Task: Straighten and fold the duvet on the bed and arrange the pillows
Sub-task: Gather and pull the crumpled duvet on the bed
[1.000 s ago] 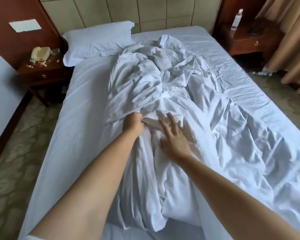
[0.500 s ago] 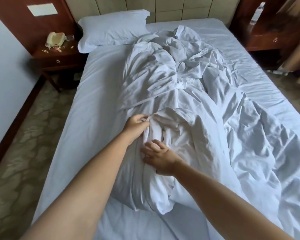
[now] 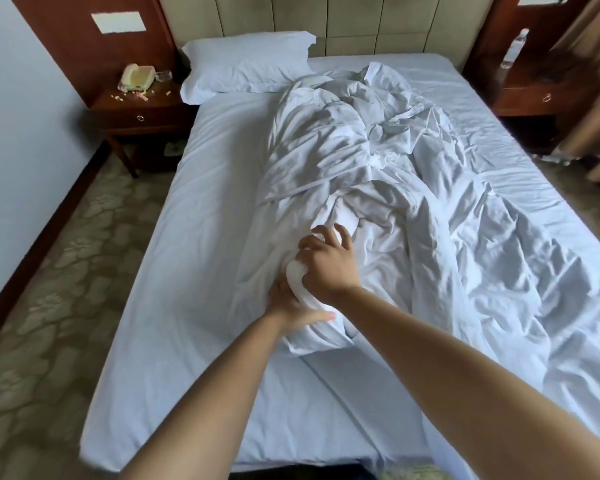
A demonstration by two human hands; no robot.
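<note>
Head view from the foot of the bed. The white duvet [image 3: 378, 188] is lying in a crumpled ridge running from near the headboard [image 3: 361, 26] down the middle of the mattress, with its right side spilling in loose wrinkles toward the right edge of the bed [image 3: 194, 306]. The left hand [image 3: 288, 306] is closing around a bunched roll of the duvet's near end, thumb lying along the fabric; the right hand [image 3: 326, 265] is pressing onto the same bunch just above it, its thumb and palm against the cloth while its outer fingers are splaying, half open, over the folds. Whether the right hand is actually pinching cloth cannot be told from this angle.

Progress, as judged from the layout: the task is sitting at its opening stage. The duvet is neither spread flat nor folded; no straight edge or corner is showing. One white pillow [image 3: 246, 67] is resting at the head of the bed on the left side, slightly overhanging the mattress edge beside the wooden nightstand [image 3: 142, 109]; no second pillow is visible. Remaining work appears to be: finding the duvet's edge, spreading and smoothing it, folding it, then squaring the pillow against the headboard.
</note>
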